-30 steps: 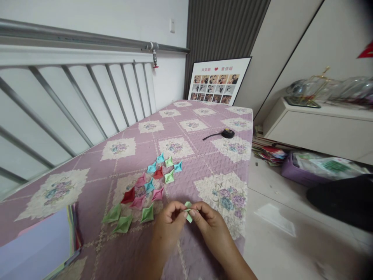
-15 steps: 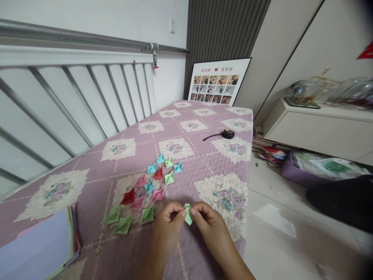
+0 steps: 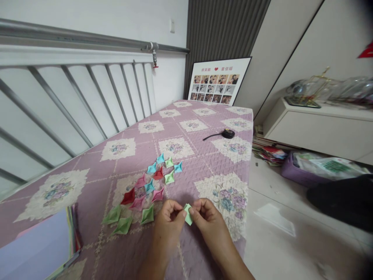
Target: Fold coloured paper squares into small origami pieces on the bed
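A small piece of folded light green paper (image 3: 188, 216) is pinched between my two hands above the quilted cover. My left hand (image 3: 171, 217) grips its left edge with thumb and fingers. On the opposite edge, the thumb and curled fingers of my right hand (image 3: 205, 217) are closed. Just beyond and to the left lie several folded paper pieces with pointed corners, among them a green one (image 3: 147, 214), a pink one (image 3: 158, 194), a red one (image 3: 128, 196) and a blue one (image 3: 149, 187).
A stack of coloured paper sheets (image 3: 37, 245) lies at the lower left. Farther back on the purple floral cover (image 3: 201, 155) is a black tape measure (image 3: 228, 133). A radiator (image 3: 87, 93) runs along the left; a purple basket (image 3: 300, 173) stands on the floor at right.
The fingers have shifted slightly around the green paper, and its upper edge now looks a little different. The other folded pieces have stayed in place.
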`<state>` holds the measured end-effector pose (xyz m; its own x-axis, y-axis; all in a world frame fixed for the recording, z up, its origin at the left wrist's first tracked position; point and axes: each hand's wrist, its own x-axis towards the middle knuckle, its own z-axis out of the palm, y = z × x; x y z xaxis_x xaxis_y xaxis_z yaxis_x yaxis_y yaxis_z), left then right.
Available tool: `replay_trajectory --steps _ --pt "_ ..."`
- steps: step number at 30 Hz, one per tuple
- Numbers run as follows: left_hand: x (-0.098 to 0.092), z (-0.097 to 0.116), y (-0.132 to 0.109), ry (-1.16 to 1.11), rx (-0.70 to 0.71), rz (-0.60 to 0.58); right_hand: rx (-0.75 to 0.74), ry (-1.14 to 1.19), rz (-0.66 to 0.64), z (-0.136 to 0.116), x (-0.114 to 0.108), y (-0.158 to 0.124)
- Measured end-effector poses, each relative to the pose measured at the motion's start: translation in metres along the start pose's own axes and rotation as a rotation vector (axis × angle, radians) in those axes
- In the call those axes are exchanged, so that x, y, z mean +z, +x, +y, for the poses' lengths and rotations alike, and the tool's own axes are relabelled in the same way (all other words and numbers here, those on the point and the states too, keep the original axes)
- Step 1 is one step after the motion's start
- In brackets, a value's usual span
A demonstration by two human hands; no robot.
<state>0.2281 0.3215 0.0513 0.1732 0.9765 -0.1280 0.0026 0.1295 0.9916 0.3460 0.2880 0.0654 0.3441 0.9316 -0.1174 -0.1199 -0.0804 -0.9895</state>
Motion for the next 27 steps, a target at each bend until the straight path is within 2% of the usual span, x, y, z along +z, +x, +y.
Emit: replay_trajectory --steps 4,7,14,19,27 --pt "-0.0001 0.0011 0.0002 -0.004 0.039 -0.023 0.097 0.003 -0.089 -0.0033 -0.0022 -0.0023" --pt "0.0 0.0024 -0.0004 0.005 0.047 -0.049 0.105 -0.038 -0.159 -0.0068 -0.0031 -0.0049" --pt "0.0021 0.0014 -0.0017 -0.014 0.006 -0.071 0.097 -0.04 -0.095 -0.0061 -0.0026 -0.0055" --pt "-0.0021 0.0007 -0.0022 0.108 -0.012 -0.192 0.067 -0.017 -0.1 -0.004 -0.0032 -0.005" --pt "-0.0053 0.0002 -0.002 0.147 0.002 -0.176 0.036 -0.105 -0.156 -0.0014 -0.0063 -0.0028"
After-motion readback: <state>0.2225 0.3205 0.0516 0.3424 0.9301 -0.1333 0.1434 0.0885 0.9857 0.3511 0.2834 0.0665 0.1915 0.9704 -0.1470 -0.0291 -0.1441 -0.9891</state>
